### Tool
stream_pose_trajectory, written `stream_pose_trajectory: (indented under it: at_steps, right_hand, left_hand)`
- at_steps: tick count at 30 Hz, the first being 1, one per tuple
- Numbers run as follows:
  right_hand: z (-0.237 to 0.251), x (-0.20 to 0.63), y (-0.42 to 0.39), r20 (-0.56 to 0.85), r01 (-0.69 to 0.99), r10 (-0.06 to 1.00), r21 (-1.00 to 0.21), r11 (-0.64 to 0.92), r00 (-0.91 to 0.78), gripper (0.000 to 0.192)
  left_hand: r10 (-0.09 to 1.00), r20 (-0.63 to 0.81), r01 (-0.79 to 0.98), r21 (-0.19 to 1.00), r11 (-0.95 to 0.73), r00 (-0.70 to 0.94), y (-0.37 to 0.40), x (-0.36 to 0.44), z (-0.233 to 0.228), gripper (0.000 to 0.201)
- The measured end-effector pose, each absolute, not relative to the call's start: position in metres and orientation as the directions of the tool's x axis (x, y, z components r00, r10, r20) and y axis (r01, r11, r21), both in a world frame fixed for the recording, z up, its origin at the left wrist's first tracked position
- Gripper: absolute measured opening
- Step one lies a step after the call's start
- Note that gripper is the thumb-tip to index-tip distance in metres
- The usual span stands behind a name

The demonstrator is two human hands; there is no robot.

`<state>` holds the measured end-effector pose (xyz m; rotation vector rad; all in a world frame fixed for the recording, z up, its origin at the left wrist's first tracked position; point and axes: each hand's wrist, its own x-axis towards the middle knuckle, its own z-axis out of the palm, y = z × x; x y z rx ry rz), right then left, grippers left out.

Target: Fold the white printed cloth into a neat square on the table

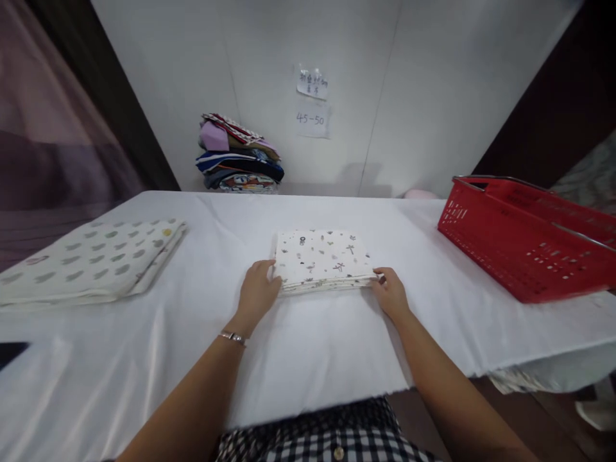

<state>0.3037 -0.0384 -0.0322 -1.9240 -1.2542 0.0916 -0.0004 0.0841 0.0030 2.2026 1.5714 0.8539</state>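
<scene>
A white cloth [322, 256] with small dark and grey prints lies folded into a thick rectangle on the white-covered table [332, 359]. Its layers show along the near edge. My left hand [260, 289] grips the near left corner between thumb and fingers, with a silver bracelet on that wrist. At the near right corner, my right hand [389, 294] pinches the layered edge. Both hands rest low, close to the tabletop.
On the left lies another folded cloth [96, 256] with grey spots. A red perforated basket [520, 237] stands at the right. Against the back wall rises a pile of folded fabrics [239, 157]. Two paper notes [312, 119] hang above.
</scene>
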Motion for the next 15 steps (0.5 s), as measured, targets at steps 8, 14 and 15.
stream_pose_trajectory:
  at_steps: [8, 14, 15]
  right_hand:
    - [-0.025, 0.299, -0.036, 0.51, 0.769, 0.768, -0.638, 0.037, 0.387, 0.023]
    - [-0.029, 0.306, -0.035, 0.429, 0.78, 0.84, -0.626, 0.012, 0.332, 0.023]
    - [-0.03, 0.306, -0.035, 0.425, 0.779, 0.843, -0.627, 0.01, 0.331, 0.024]
  left_hand:
    - [0.664, 0.431, 0.543, 0.382, -0.748, 0.611, 0.064, 0.05, 0.012, 0.018]
    - [0.6, 0.334, 0.489, 0.361, -0.794, 0.727, 0.067, 0.081, 0.012, 0.019]
    - [0.601, 0.321, 0.492, 0.36, -0.793, 0.732, 0.07, 0.083, 0.01, 0.019]
